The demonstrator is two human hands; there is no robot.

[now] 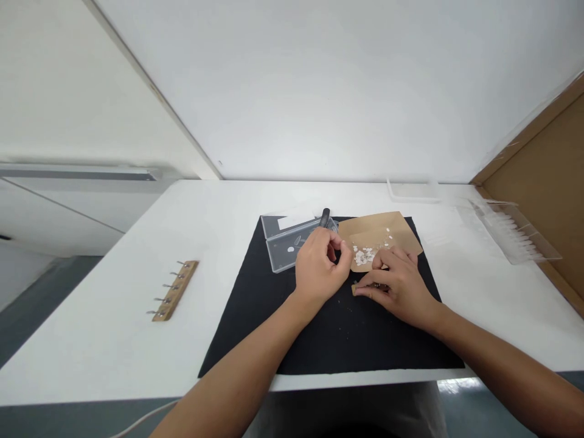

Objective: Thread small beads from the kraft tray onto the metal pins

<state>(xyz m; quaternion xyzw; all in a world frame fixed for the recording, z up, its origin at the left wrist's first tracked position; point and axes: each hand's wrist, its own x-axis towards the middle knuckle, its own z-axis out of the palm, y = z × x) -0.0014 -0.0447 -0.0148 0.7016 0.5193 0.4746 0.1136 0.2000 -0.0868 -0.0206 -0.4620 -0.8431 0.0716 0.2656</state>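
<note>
Above the black mat, my left hand (322, 258) is closed, thumb and index finger pinched together; anything between them is too small to make out. My right hand (399, 283) pinches a small yellowish-brown block (354, 289) low over the mat, just in front of the brown paper tray. Small white flakes (364, 256) lie piled in that paper tray (401, 228), partly behind my right fingers. Behind my left hand is an open clear plastic case (280, 252) with a white disc in it. A black cylindrical object (324, 218) stands out just above my left knuckles.
A wooden strip with several metal hooks (176, 291) lies on the white table (114, 328) at the left. The black mat (255, 316) reaches the front edge. At the back right are a clear tray (413, 198) and a clear rack (508, 231) near a brown board.
</note>
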